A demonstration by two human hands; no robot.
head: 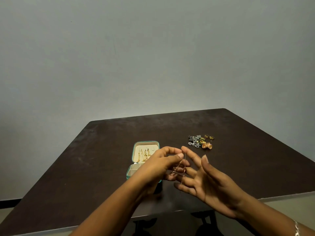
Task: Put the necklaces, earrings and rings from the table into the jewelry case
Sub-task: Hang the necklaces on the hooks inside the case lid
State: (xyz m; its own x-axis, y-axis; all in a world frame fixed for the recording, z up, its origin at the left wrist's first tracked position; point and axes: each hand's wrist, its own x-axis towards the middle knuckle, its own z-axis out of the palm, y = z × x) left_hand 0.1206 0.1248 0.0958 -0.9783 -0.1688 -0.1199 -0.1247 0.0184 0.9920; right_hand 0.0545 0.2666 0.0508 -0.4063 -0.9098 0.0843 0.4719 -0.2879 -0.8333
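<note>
So the thin chain (185, 169) was up in the air between both hands, right in front of the jewelry case (146, 142), not in it yet. The left hand (160, 164) had thumb and forefinger pinched together on the chain near its top. The right hand (209, 183) was spread flat with the fingers apart and straight, gripping nothing, and the chain ran past its forefinger tip and dangled down across the other fingers. My guess is they held it like that to keep the chain straight and untangled, so it could hang in the lid next to the gold necklaces (144, 155) already there. The case sat open, lid leaning back, cream lining, with little compartments in the base half hidden behind the left hand, so I couldn't tell what was in them. Everything else waited in a pile of jewelry (196, 142) well off to the right of the case: silvery bits, a couple of gold rings (209, 137) and some coppery earrings (207, 145), grouped so they'd be easy to grab, I reckon. The table (85, 167) was dark brown and a bit scuffed, pushed up near a plain grey-green wall (153, 57), with pale floor (289, 200) showing past the edge. There was a thin bracelet (296, 227) on the right wrist
</note>
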